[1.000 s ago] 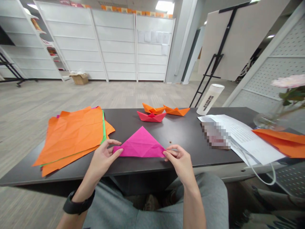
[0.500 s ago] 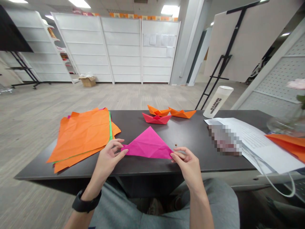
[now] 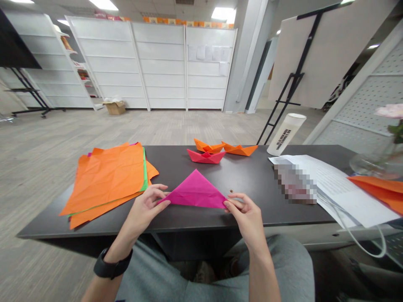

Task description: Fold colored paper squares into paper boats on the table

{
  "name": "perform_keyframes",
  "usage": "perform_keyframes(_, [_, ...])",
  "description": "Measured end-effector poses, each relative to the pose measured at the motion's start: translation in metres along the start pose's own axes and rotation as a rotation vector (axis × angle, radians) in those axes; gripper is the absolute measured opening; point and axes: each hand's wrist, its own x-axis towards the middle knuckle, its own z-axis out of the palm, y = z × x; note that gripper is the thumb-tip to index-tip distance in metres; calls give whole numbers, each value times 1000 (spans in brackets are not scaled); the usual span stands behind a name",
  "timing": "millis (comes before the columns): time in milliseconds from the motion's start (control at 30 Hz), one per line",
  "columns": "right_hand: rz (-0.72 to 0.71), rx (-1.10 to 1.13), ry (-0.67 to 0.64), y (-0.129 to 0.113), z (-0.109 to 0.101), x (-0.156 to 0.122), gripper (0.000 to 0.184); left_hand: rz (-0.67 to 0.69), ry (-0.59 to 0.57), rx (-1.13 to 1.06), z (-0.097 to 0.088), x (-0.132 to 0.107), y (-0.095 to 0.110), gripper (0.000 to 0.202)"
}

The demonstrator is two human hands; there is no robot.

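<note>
A magenta sheet of origami paper [image 3: 195, 191], folded into a wide triangle with its peak pointing away from me, is held over the near part of the dark table. My left hand [image 3: 148, 204] pinches its left corner between thumb and fingers. At the opposite corner, my right hand [image 3: 244, 209] pinches the paper the same way. Beyond the triangle's peak stand a red paper boat [image 3: 206, 157] and two orange ones, a left orange boat [image 3: 208, 147] and a right orange boat [image 3: 241, 149].
A stack of orange and green paper sheets [image 3: 108, 178] lies at the left of the table [image 3: 176, 221]. On the right are a white cylinder [image 3: 286, 135], printed white papers [image 3: 333, 176], a white cable [image 3: 362, 245], an orange folded paper [image 3: 378, 191] and a glass vase with a flower.
The magenta triangle looks slightly flatter, its peak a little lower. My left hand has turned slightly at its corner; both hands still grip the paper. The whole view has shifted slightly.
</note>
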Motion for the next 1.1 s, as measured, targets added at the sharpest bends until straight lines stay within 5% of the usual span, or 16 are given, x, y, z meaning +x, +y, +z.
perform_keyframes(500, [-21,0,25,6,-2,2,38,0,-84,105,0,0,7,16])
perform_keyframes(800, [1,-31,23,1,-1,1,41,48,1,265,0,1,8,29])
perform_keyframes(1100, [-14,-9,10,4,-2,0,37,-146,-115,121,4,3,12,34])
